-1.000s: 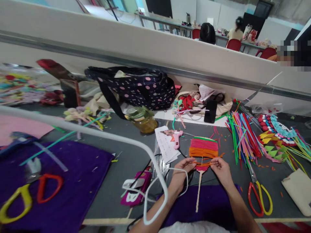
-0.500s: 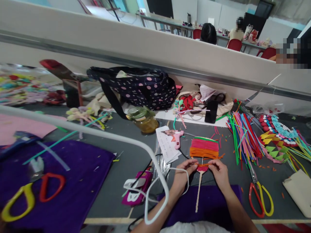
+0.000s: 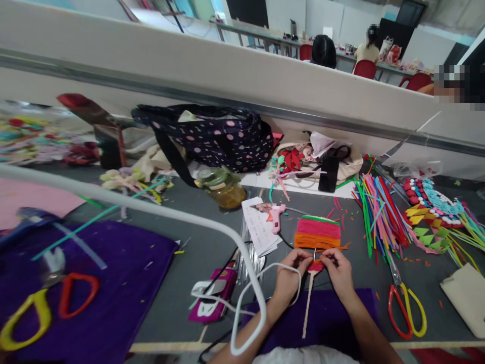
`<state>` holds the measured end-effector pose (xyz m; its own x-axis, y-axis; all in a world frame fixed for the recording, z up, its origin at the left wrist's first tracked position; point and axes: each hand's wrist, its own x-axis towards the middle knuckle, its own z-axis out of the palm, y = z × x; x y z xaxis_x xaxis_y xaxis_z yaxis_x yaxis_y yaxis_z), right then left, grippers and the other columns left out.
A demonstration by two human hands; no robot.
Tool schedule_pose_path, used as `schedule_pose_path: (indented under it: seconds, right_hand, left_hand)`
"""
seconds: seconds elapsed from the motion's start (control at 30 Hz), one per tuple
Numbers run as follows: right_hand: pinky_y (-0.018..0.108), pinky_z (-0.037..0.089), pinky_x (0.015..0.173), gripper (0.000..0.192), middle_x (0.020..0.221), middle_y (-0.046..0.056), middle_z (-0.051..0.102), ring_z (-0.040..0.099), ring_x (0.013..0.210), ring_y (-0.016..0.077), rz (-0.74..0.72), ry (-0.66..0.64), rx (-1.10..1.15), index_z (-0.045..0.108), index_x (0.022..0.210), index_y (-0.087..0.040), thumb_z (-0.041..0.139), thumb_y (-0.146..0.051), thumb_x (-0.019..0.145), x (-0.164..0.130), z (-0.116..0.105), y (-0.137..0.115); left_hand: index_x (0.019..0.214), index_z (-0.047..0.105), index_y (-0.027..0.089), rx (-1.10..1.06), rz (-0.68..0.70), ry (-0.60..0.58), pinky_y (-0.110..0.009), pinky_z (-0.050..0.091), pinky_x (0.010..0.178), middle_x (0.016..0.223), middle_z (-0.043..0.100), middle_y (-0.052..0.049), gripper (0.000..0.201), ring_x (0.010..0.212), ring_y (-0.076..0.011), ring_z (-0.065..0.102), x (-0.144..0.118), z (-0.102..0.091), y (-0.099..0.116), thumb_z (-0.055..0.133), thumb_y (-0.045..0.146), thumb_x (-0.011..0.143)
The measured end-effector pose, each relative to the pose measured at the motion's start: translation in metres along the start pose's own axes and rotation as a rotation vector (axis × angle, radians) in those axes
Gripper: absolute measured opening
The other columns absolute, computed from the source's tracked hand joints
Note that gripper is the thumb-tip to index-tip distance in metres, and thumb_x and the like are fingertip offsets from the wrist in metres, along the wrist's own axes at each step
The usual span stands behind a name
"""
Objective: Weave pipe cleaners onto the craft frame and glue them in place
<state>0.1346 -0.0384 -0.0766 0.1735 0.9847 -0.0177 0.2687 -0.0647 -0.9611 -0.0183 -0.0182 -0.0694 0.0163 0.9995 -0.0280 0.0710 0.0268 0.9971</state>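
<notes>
My left hand (image 3: 291, 270) and my right hand (image 3: 336, 270) face each other low in the view, each pinching a short orange chenille stem (image 3: 317, 261). It crosses the red top (image 3: 316, 267) of a small craft piece, and the fingers cover its ends. From that top a twisted cream stem (image 3: 308, 308) hangs toward me over purple cloth. A thin wire shows above the fingers. Just beyond them lies a row of chenille strips (image 3: 317, 230) in green, pink and orange.
Bundled chenille stems (image 3: 382, 212) and scissors (image 3: 402, 311) lie on the right. A pink glue gun (image 3: 277, 216) rests on paper. A white curved tube (image 3: 204, 218) passes in front of my left forearm. A lidded jar (image 3: 223, 189) and a dotted bag (image 3: 227, 139) stand behind.
My hands have come closer together along the orange chenille stem, so less of it shows between them. The cream stem's lower end has shifted slightly left and toward me.
</notes>
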Motion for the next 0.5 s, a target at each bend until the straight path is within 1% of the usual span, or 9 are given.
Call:
schedule_pose_path:
  seconds: [0.1,0.17,0.23,0.4,0.5]
  right_hand:
    - [0.025,0.045,0.067,0.012,0.075,0.001,0.065,0.059,0.07,0.0158,-0.055,0.002,-0.049,0.065,0.081,-0.02,0.058,-0.03,0.08,-0.0016,0.0009,-0.0018]
    - [0.025,0.045,0.067,0.01,0.075,0.001,0.065,0.058,0.069,0.0153,-0.09,-0.008,-0.074,0.065,0.08,-0.02,0.058,-0.028,0.081,-0.0026,0.001,-0.0035]
    - [0.025,0.045,0.067,0.01,0.075,0.001,0.065,0.058,0.069,0.0151,-0.115,-0.022,-0.078,0.065,0.08,-0.021,0.058,-0.027,0.081,-0.0031,0.0007,-0.0055]
    - [0.025,0.046,0.069,0.011,0.078,0.001,0.066,0.06,0.073,0.0158,-0.153,-0.052,-0.058,0.066,0.081,-0.022,0.056,-0.024,0.083,-0.0034,0.0007,-0.0082]
    - [0.025,0.046,0.069,0.011,0.081,0.001,0.067,0.061,0.073,0.0159,-0.136,-0.046,-0.051,0.066,0.086,-0.022,0.056,-0.025,0.083,-0.0041,0.002,-0.0064]
  left_hand:
    - [0.073,0.063,0.019,0.118,0.164,-0.04,-0.029,0.049,0.069,0.075,0.066,-0.003,0.005,0.072,-0.0171,0.062,-0.0016,0.0006,0.0021,0.061,0.022,0.076]
    - [0.076,0.065,0.02,0.187,0.265,-0.065,-0.031,0.049,0.074,0.078,0.067,-0.003,0.007,0.076,-0.0172,0.063,-0.0021,0.0,0.0027,0.059,0.019,0.079]
    - [0.079,0.066,0.02,0.22,0.323,-0.077,-0.031,0.049,0.076,0.081,0.068,-0.004,0.009,0.079,-0.0169,0.063,-0.0025,-0.0006,0.0024,0.057,0.017,0.08]
    - [0.086,0.066,0.021,0.232,0.34,-0.1,-0.031,0.049,0.076,0.085,0.068,-0.004,0.009,0.081,-0.0166,0.063,-0.0044,-0.0005,0.0004,0.058,0.018,0.082]
    - [0.087,0.067,0.021,0.24,0.341,-0.108,-0.032,0.05,0.076,0.086,0.068,-0.004,0.009,0.081,-0.0167,0.063,-0.0048,0.0004,0.0016,0.06,0.02,0.081]
